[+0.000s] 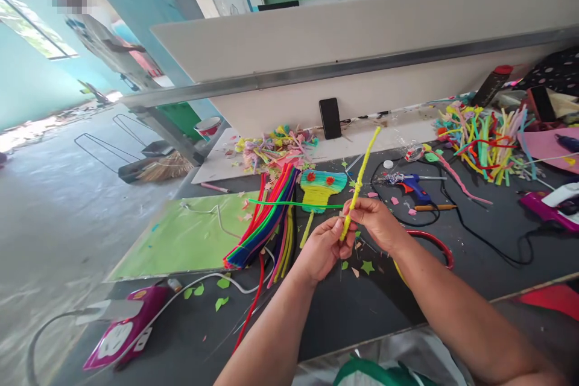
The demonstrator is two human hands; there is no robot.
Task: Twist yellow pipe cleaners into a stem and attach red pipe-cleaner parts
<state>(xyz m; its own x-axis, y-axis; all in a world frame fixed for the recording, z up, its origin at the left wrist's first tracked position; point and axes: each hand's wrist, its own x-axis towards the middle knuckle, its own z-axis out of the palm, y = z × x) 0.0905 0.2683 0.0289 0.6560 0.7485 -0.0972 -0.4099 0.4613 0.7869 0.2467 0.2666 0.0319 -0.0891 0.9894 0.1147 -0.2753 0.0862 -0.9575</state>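
A yellow pipe cleaner stem (359,184), thick and twisted with a knot partway up, stands tilted between my hands. My left hand (329,241) pinches its lower end. Just above, my right hand (368,220) has its fingers closed around the stem and a green pipe cleaner (294,202), which sticks out straight to the left. Behind my hands lies a blue and yellow pipe cleaner figure (323,188) with two red eyes. Left of it rests a bundle of many-coloured pipe cleaners (266,223). A short yellow piece (306,230) lies close to my left hand.
A blue glue gun (414,188) with a black cord lies to the right. Heaps of pipe cleaner scraps (275,151) sit at the back, near an upright phone (330,118). A green sheet (172,235) and a magenta device (129,325) are at left. A person (113,42) stands beyond.
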